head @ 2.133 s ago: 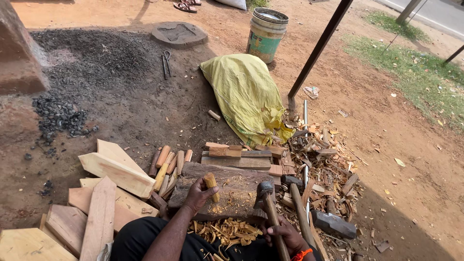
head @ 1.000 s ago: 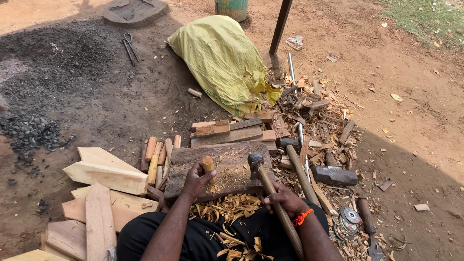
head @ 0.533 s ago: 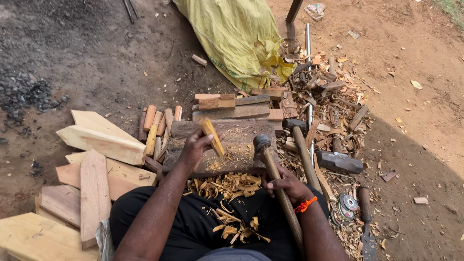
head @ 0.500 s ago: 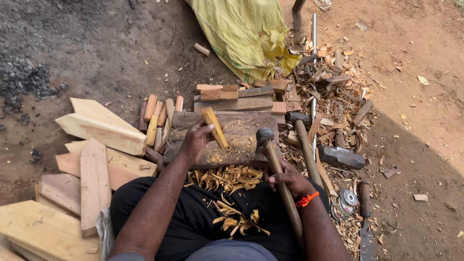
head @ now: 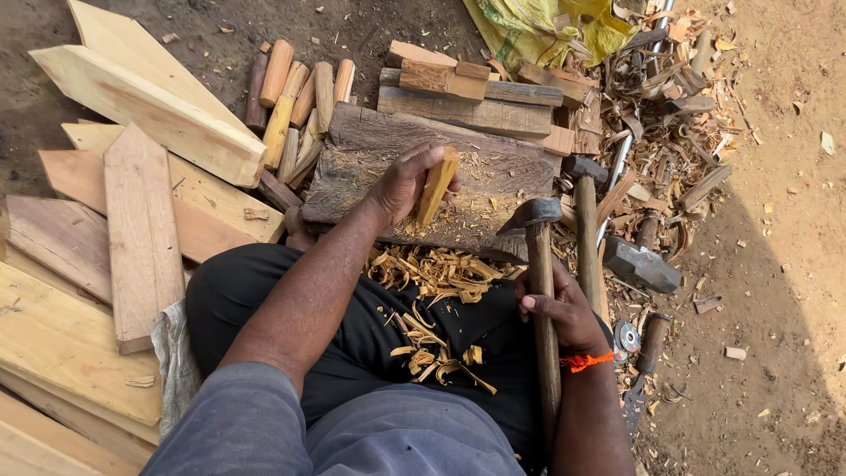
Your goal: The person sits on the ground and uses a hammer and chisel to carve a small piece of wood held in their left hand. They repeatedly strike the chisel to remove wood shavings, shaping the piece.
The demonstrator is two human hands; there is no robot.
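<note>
**Wood blank steadied on the chopping block, adze held ready**

Head view: the person sits on the ground with a worn wooden chopping block [head: 432, 181] just ahead of the knees. The left hand [head: 401, 183] is closed around a short, pale orange wood blank [head: 436, 185], holding it tilted with its lower end resting on the block's top face; judging by the pose, the slant offers one side of the blank to the blade while the block takes the blow. The right hand [head: 564, 308] is wrapped fully round the long wooden handle of an adze [head: 539, 264], low on the shaft, with the iron head sitting at the block's edge, just right of the left grip. An orange thread circles the right wrist.

Fresh wood shavings [head: 432, 304] lie below the left grip, on the lap and against the block's near edge. Beyond the left grip, a row of rounded wooden pegs [head: 295, 101] leans against the block's far corner, close enough to reach. Left of that grip, sawn planks [head: 141, 229] with pointed ends are stacked flat. Right of the right grip lie a second hammer [head: 585, 220] and a heavy iron tool head [head: 639, 263] among bark scraps. A yellow sack [head: 538, 25] lies past the block.
</note>
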